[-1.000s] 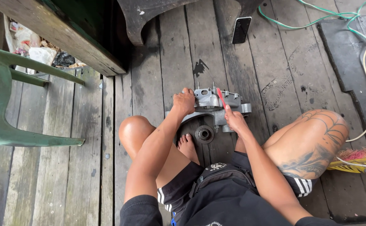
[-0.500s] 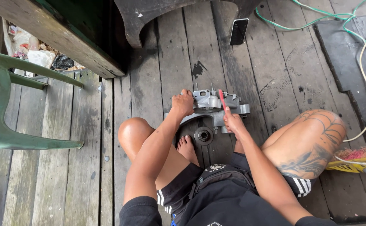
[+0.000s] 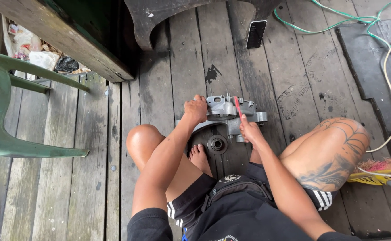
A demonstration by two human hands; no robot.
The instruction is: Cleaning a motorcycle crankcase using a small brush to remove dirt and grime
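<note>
I sit on a wooden plank floor with a grey metal engine casing (image 3: 224, 114) standing between my knees. My left hand (image 3: 195, 110) grips the casing's upper left edge and steadies it. My right hand (image 3: 250, 130) holds a thin red-handled tool (image 3: 237, 106), whose upper end rests against the top of the casing. A round bearing hub (image 3: 217, 144) shows on the dark lower part of the casing, just above my bare foot (image 3: 200, 157).
A black phone (image 3: 256, 34) lies on the planks beyond the casing. A green plastic chair (image 3: 8, 111) stands at the left. Green and white cables (image 3: 383, 49) run over a dark mat at the right. A yellow broom head (image 3: 376, 176) lies by my right thigh.
Both hands stay on the casing and the tool; the red tool has shifted only slightly. The view has drifted a little.
</note>
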